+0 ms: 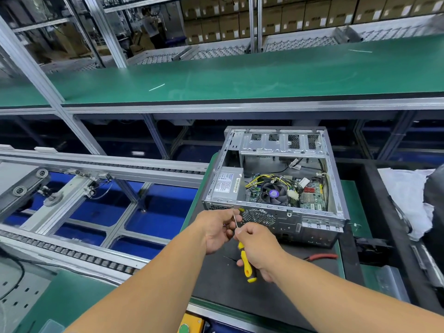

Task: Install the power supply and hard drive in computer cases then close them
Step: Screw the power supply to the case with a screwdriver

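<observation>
Step in hand: screwing the power supply [227, 183] to the rear panel of the open computer case [276, 179]. The PSU already sits in the case's near-left corner, label up. Right hand [258, 248] is wrapped round the yellow-and-black screwdriver [246, 263] handle; left hand [219, 230] pinches the thin shaft near its tip to steady it. Tip rests at a screw hole on the rear panel's top edge, just left of the round fan grille [258, 216]. Whether a screw is on the tip — too small to tell. Next move likely needs the bit held square and turned down. No hard drive visible; side panel still off. Red-handled pliers [322, 256] lie on the black mat [228, 289] — near the case.
</observation>
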Available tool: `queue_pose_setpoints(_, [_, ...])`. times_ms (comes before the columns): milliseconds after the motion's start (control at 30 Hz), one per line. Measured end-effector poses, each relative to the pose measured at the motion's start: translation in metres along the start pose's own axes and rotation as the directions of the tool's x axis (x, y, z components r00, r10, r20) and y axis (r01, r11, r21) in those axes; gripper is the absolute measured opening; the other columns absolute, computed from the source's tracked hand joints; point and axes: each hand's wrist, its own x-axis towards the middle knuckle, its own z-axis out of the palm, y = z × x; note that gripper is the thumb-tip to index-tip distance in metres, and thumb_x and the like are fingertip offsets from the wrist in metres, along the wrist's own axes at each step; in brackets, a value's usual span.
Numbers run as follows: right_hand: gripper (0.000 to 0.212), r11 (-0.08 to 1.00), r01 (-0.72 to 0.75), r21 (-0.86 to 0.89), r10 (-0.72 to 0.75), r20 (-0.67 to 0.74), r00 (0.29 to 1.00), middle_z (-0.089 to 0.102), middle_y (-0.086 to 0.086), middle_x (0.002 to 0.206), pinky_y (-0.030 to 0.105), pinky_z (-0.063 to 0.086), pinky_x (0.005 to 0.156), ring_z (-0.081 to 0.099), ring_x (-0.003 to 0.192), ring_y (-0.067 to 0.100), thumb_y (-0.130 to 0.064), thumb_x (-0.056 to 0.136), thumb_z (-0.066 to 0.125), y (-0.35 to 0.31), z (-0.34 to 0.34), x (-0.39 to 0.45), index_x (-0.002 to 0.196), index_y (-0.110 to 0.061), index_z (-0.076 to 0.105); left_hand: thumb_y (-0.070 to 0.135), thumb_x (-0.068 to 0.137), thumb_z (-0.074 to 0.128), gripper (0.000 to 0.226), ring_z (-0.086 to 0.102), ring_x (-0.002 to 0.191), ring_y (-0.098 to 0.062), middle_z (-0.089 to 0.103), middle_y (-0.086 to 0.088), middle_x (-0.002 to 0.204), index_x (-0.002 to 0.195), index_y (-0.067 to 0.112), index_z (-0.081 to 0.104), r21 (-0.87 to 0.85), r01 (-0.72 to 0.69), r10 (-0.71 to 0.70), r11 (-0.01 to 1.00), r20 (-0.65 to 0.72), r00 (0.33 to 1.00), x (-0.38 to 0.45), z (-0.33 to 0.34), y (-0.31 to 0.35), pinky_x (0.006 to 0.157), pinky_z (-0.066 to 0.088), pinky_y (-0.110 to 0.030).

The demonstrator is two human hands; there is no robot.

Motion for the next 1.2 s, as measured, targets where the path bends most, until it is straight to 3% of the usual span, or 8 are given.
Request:
queue_pose_setpoints(233, [0.027, 0.988, -0.038, 0.152, 0.036, 0.016, 0.999, 0.05, 0.012, 0.086, 0.032, 0.056, 0.051, 0.049, 0.061, 0.022, -0.027, 0.104, 0.058, 0.001, 0.006, 0.002, 0.082, -0.012, 0.066, 0.014, 0.107, 0.047, 0.024, 0.045, 0.056, -0.007, 0.066, -0.001, 0.075, 0.096, 0.008, 0.068, 0.124, 0.05, -0.056, 0.991, 0.05, 0.997, 0.002, 0.0, 0.006, 0.051, 0.031, -0.019])
queue_pose_setpoints(433, [0.028, 0.977, -0.088, 0.195, 0.081, 0.044, 0.996, 0.052, 0.013, 0.084, 0.034, 0.057, 0.053, 0.05, 0.064, 0.025, -0.027, 0.103, 0.059, 0.0, 0.007, 0.004, 0.08, -0.013, 0.067, 0.007, 0.105, 0.046, 0.022, 0.044, 0.053, -0.008, 0.064, -0.003, 0.072, 0.101, 0.003, 0.068, 0.105, -0.03, 0.03, 0.994, 0.008, 1.0, 0.005, 0.003, 0.001, 0.046, 0.032, -0.02])
queue_pose_setpoints(633, [0.027, 0.943, -0.144, 0.301, 0.119, 0.099, 0.988, 0.054, 0.01, 0.069, 0.039, 0.056, 0.054, 0.052, 0.047, 0.021, -0.027, 0.106, 0.055, -0.008, 0.015, 0.0, 0.091, -0.006, 0.064, 0.007, 0.104, 0.047, 0.024, 0.043, 0.053, -0.009, 0.063, -0.004, 0.071, 0.098, 0.002, 0.069, 0.162, -0.049, 0.054, 0.986, -0.028, 0.998, 0.003, 0.002, 0.006, 0.043, 0.033, -0.019])
queue_pose_setpoints(800, [0.03, 0.9, -0.228, 0.372, 0.183, 0.153, 0.971, 0.059, 0.007, 0.061, 0.036, 0.059, 0.052, 0.055, 0.048, 0.021, -0.023, 0.11, 0.044, -0.017, 0.024, -0.005, 0.093, -0.006, 0.063, 0.008, 0.102, 0.052, 0.021, 0.041, 0.049, -0.008, 0.06, -0.003, 0.066, 0.092, 0.004, 0.07, 0.188, -0.073, 0.086, 0.979, -0.062, 0.994, 0.003, -0.001, 0.005, 0.042, 0.034, -0.018])
queue_pose_setpoints(900, [0.031, 0.884, -0.234, 0.404, 0.182, 0.165, 0.969, 0.062, 0.009, 0.066, 0.037, 0.06, 0.056, 0.059, 0.052, 0.022, -0.016, 0.11, 0.041, -0.018, 0.027, -0.008, 0.094, -0.005, 0.065, 0.008, 0.095, 0.056, 0.017, 0.04, 0.047, -0.013, 0.055, -0.003, 0.063, 0.088, 0.005, 0.071, 0.22, -0.104, 0.127, 0.97, -0.098, 0.987, 0.001, -0.011, -0.001, 0.043, 0.033, -0.025])
queue_pose_setpoints(967, [0.029, 0.875, -0.233, 0.425, 0.177, 0.166, 0.97, 0.065, 0.012, 0.071, 0.038, 0.061, 0.058, 0.061, 0.056, 0.024, -0.012, 0.108, 0.042, -0.018, 0.028, -0.009, 0.101, -0.001, 0.067, 0.012, 0.095, 0.055, 0.018, 0.041, 0.046, -0.015, 0.053, -0.002, 0.059, 0.094, 0.004, 0.071, 0.215, -0.1, 0.131, 0.971, -0.132, 0.983, -0.003, -0.022, -0.011, 0.043, 0.034, -0.026])
queue_pose_setpoints(1100, [0.025, 0.822, -0.251, 0.511, 0.19, 0.17, 0.967, 0.074, 0.016, 0.076, 0.037, 0.06, 0.056, 0.07, 0.06, 0.028, -0.01, 0.108, 0.045, -0.02, 0.031, -0.009, 0.109, 0.003, 0.067, 0.022, 0.099, 0.05, 0.028, 0.04, 0.047, -0.013, 0.049, 0.002, 0.055, 0.074, 0.017, 0.06, 0.168, -0.071, 0.11, 0.983, -0.238, 0.965, -0.017, -0.041, -0.047, 0.048, 0.032, -0.027])
queue_pose_setpoints(1200, [0.026, 0.814, -0.265, 0.517, 0.194, 0.189, 0.963, 0.078, 0.015, 0.084, 0.036, 0.06, 0.061, 0.075, 0.067, 0.027, -0.013, 0.11, 0.043, -0.021, 0.031, -0.009, 0.109, -0.002, 0.066, 0.04, 0.095, 0.055, 0.033, 0.045, 0.051, -0.016, 0.054, -0.003, 0.061, 0.07, 0.021, 0.064, 0.156, 0.021, 0.02, 0.988, -0.258, 0.966, -0.038, -0.049, -0.072, 0.05, 0.034, -0.027])
